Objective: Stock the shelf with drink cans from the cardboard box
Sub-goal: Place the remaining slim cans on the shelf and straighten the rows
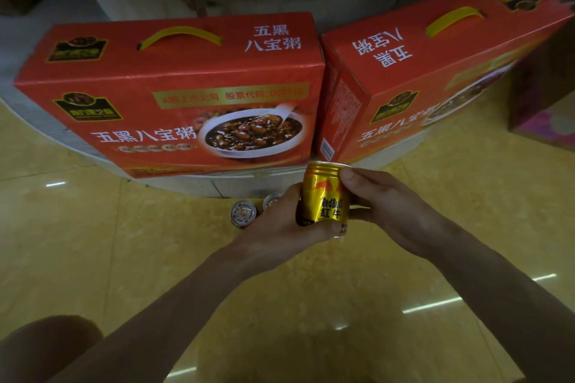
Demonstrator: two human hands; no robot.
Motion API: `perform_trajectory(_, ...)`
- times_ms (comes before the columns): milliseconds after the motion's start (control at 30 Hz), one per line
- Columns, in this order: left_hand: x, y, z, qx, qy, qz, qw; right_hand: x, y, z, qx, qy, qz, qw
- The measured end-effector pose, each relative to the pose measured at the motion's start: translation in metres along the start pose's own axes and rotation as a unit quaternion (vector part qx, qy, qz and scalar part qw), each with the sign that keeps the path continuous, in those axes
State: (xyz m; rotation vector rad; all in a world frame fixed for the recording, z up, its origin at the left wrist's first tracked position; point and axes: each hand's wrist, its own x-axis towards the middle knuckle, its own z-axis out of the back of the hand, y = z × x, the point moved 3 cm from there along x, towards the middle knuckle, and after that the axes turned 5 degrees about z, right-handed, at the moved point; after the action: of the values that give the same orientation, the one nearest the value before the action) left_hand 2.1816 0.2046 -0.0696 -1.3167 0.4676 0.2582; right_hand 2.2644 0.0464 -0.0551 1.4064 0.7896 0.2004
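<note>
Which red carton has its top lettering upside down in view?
The right carton, angled beside the left carton, whose top lettering reads upright.

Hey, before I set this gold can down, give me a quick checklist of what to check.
1. Grip on the gold Red Bull drink can: ok, left hand grips its base, right hand pinches its top.
2. Can upright: ok, roughly.
3. Free shelf spot: cannot tell, two red cardboard boxes with yellow handles sit on the white ledge ahead.
4. Floor ahead: not ok, two silver-topped cans stand beyond the left hand.
</note>
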Motion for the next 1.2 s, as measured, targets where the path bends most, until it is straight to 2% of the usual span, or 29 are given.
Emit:
perform_trajectory(233,0.002,-0.006,-0.008,-0.028,-0.012,-0.009,0.999,-0.003,0.002,-0.002,-0.015,-0.047,0.027,0.998)
perform_trajectory(367,0.003,-0.005,-0.008,-0.033,-0.031,-0.008,0.999,-0.005,0.004,-0.003,-0.016,-0.044,0.042,0.998)
perform_trajectory(533,0.007,-0.003,-0.008,-0.055,-0.06,0.009,0.997,-0.004,-0.002,-0.002,0.034,-0.045,0.026,0.998)
perform_trajectory(700,-0.004,-0.012,-0.01,-0.089,-0.101,0.056,0.989,-0.004,0.01,-0.013,0.004,-0.016,-0.013,1.0)
perform_trajectory(933,-0.043,-0.024,-0.022,-0.098,-0.111,0.137,0.979,-0.033,0.025,-0.025,0.005,0.001,-0.074,0.997)
perform_trajectory(1067,-0.076,-0.045,-0.029,-0.084,-0.143,0.182,0.969,-0.058,0.039,-0.038,-0.008,-0.021,-0.104,0.994)
perform_trajectory(1200,-0.122,-0.068,-0.026,-0.078,-0.131,0.219,0.964,-0.101,0.062,-0.059,-0.006,-0.033,-0.12,0.992)
